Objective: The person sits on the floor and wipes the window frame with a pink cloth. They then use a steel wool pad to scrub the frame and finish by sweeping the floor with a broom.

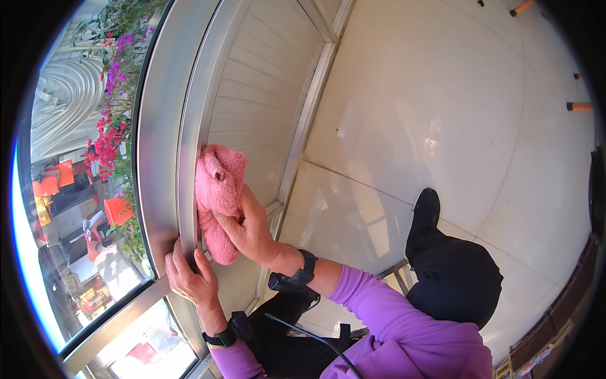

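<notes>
A folded pink terry cloth (220,189) lies against the inner edge of a metal window frame (163,118). My right hand (251,230) grips the cloth from its lower right side, the thumb on top and the other fingers partly hidden behind it. Below and to the left, my left hand (191,275) rests on the frame's metal rail with its fingers hooked over the edge and the thumb apart. It holds no loose object. Both wrists wear black straps.
Left of the frame is a glass pane (94,189), with flowering plants and red pots beyond. White ribbed panels (265,90) stand below the rail, beside a pale tiled floor (402,104). My black shoe (427,208) is on the tiles. A dark cable (322,338) crosses my lap.
</notes>
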`<action>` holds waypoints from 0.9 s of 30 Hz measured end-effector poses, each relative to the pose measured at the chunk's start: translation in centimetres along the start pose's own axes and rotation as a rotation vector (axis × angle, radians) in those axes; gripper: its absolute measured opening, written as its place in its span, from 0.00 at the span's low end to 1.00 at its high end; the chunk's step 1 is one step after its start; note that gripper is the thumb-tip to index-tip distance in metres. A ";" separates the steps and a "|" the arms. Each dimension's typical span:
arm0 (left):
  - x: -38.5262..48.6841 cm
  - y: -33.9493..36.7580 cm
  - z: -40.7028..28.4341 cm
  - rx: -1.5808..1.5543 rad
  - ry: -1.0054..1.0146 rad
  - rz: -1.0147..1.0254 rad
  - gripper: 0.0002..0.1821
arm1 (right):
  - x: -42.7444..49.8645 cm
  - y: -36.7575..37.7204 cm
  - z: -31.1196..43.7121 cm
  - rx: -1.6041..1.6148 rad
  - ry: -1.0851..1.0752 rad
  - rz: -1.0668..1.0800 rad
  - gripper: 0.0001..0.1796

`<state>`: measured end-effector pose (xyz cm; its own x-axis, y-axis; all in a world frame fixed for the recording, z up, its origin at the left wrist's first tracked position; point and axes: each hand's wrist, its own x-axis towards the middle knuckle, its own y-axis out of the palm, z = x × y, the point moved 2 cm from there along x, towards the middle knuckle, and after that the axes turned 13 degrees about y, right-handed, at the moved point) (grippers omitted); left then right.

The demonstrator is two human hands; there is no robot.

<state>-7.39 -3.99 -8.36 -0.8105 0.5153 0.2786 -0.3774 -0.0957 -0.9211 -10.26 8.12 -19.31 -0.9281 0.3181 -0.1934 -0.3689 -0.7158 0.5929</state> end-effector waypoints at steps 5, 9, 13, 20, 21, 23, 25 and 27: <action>-0.4 0.2 0.3 0.007 -0.014 0.005 0.20 | 7.2 -1.8 -1.3 -0.126 -0.021 -0.143 0.20; -0.5 0.3 0.5 0.034 0.004 0.004 0.21 | 13.2 -4.8 -2.8 -0.088 -0.132 -0.251 0.20; -0.5 0.4 0.5 0.056 0.001 0.007 0.21 | 17.6 -10.6 -6.7 -0.238 -0.009 -0.437 0.18; -1.1 0.3 0.8 0.091 -0.018 0.041 0.24 | 18.7 -18.0 -15.5 -0.683 0.306 -0.601 0.23; -1.2 0.4 0.9 0.095 -0.011 0.041 0.24 | 17.4 -17.7 -16.5 -0.679 0.270 -0.594 0.23; -1.3 0.3 1.0 0.111 -0.009 0.039 0.24 | 14.8 -16.7 -17.9 -0.672 0.261 -0.583 0.24; -1.5 0.2 1.1 0.131 -0.024 0.061 0.25 | 13.8 -16.7 -18.4 -0.716 0.266 -0.549 0.24; -1.6 0.1 1.2 0.134 -0.047 0.072 0.25 | 14.6 -17.3 -18.0 -0.767 0.293 -0.524 0.24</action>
<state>-6.63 -5.85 -8.58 -0.8564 0.4630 0.2285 -0.3715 -0.2451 -0.8955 -18.36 13.95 -46.49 -0.5749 0.6184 -0.5358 -0.5748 -0.7712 -0.2735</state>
